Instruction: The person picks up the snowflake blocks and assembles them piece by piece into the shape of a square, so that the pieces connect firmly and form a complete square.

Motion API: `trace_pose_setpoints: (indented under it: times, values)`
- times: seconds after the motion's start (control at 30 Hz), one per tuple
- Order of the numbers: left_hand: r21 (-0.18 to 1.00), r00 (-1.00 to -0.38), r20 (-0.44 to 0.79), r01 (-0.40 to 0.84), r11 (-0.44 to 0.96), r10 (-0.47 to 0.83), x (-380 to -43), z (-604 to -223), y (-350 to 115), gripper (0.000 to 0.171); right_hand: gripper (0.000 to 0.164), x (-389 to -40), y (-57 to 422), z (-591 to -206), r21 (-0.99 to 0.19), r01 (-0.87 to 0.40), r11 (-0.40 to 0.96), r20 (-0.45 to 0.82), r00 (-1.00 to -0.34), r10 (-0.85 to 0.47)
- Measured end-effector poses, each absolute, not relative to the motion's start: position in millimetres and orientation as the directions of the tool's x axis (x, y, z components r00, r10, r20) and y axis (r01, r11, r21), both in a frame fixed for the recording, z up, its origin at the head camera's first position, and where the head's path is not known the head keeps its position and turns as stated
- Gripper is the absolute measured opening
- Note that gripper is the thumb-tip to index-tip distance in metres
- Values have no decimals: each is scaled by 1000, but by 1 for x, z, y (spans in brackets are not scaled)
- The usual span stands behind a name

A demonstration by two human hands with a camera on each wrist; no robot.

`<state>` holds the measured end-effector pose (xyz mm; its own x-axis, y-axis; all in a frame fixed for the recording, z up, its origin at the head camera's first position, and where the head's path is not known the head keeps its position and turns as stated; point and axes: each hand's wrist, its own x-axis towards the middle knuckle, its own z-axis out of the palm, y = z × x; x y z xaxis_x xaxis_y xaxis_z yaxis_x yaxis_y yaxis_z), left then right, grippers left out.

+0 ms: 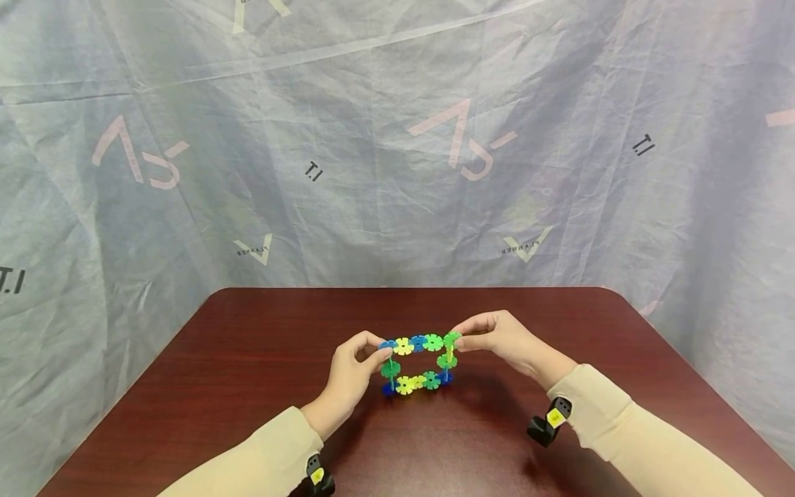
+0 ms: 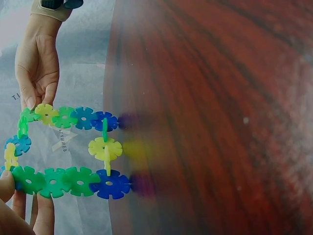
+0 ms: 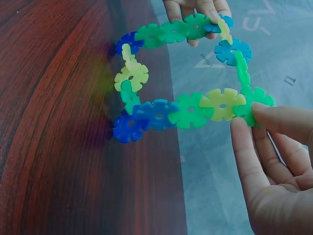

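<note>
A rectangular ring of flower-shaped plastic discs, slotted together in green, yellow and blue, stands upright on the table. My left hand pinches its upper left corner at a blue disc. At the opposite upper corner, thumb and fingers of my right hand pinch a green disc. Dark blue discs form the lower corners and meet the tabletop, where their reflections show. In the right wrist view, the left hand appears behind the ring, its fingertips partly hidden by discs.
The dark red wooden table has rounded far corners. Behind it hangs a grey printed cloth. Black devices with yellow stickers are strapped at both wrists, over light sleeves.
</note>
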<state>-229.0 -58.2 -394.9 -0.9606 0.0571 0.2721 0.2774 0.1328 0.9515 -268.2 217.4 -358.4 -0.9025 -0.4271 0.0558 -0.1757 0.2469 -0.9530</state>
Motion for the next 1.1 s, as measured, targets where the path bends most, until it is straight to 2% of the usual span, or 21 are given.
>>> trace_pose_setpoints:
  times: [0.53,0.87,1.1]
  values:
    - [956,-963,261,267,124,59,-228,-393,-58,18,30,-267,214,-359,-944,-212,254,90,-903,-420]
    - [953,-961,268,276,126,71,-230,-394,-58,19,27,-265,210,-355,-918,-251,308,115,-910,-399]
    - [962,-964,251,258,93,85,-231,-392,-57,13,23,-265,208,-352,-905,-283,319,136,-901,-411]
